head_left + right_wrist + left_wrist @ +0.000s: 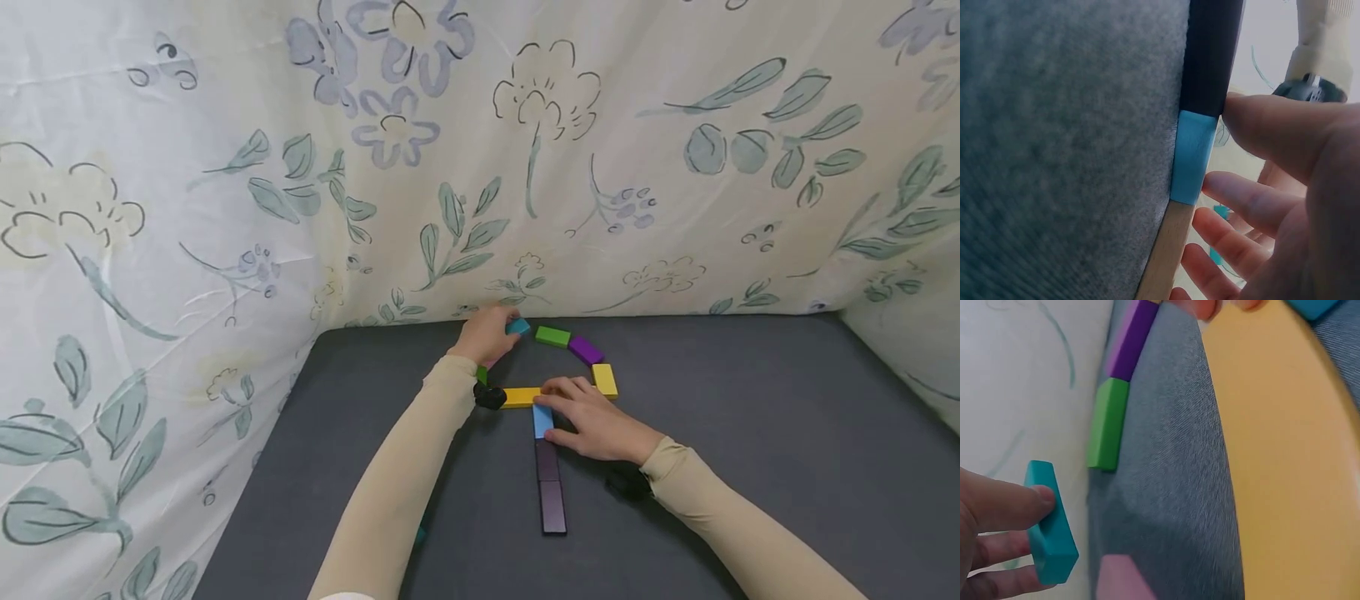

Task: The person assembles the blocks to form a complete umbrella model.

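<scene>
My left hand (486, 335) pinches a teal block (518, 326) between thumb and fingers; in the left wrist view the teal block (1054, 534) is held up on its narrow side. My right hand (600, 421) rests with loosely spread fingers at a light blue block (543, 422). In the right wrist view its thumb and fingertips touch along the edge of the light blue block (1193, 156) and its neighbours. Above that block lies a long yellow-orange block (520, 397), partly under the fingers. Two dark purple blocks (551, 492) continue the line downward.
A curved row holds a green block (552, 337), a purple block (586, 350) and a yellow block (604, 381). Near the left wrist are another green block (482, 375) and a pink block (1119, 581). A floral cloth (450, 167) hangs behind the grey table (750, 433).
</scene>
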### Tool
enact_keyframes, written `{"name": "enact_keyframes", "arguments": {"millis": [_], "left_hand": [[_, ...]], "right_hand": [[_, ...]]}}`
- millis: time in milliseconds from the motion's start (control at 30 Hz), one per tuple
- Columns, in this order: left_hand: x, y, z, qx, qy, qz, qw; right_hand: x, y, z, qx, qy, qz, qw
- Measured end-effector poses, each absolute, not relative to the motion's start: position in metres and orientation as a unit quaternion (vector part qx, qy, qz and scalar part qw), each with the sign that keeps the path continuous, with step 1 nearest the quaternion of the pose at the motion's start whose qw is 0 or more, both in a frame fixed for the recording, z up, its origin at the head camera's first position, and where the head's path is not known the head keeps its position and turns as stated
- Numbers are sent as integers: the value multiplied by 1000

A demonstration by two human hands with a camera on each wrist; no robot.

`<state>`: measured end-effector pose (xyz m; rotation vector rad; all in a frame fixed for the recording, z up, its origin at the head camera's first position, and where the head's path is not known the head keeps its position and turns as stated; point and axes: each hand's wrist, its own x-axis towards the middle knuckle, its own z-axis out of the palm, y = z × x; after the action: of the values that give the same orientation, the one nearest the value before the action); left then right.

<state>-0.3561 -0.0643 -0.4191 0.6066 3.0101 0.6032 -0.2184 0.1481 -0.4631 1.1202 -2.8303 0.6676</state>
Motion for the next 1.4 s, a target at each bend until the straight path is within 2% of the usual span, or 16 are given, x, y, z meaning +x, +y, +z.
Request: {"name": "enact_keyframes", "arguments": {"millis": [400, 533, 900, 1400], "left_hand": [[-379, -53, -440, 187, 965, 182, 4], [-382, -53, -444, 180, 967, 177, 13], [-382, -46, -445, 183, 967, 174, 26], [-385, -33, -442, 183, 974, 134, 28]], "right_hand": [[-221, 148, -467, 368, -906, 206, 38], [-220, 146, -465, 361, -908, 210, 22], [-220, 147, -464, 357, -909, 216, 20], [-222, 148, -466, 368, -904, 214, 42]]}}
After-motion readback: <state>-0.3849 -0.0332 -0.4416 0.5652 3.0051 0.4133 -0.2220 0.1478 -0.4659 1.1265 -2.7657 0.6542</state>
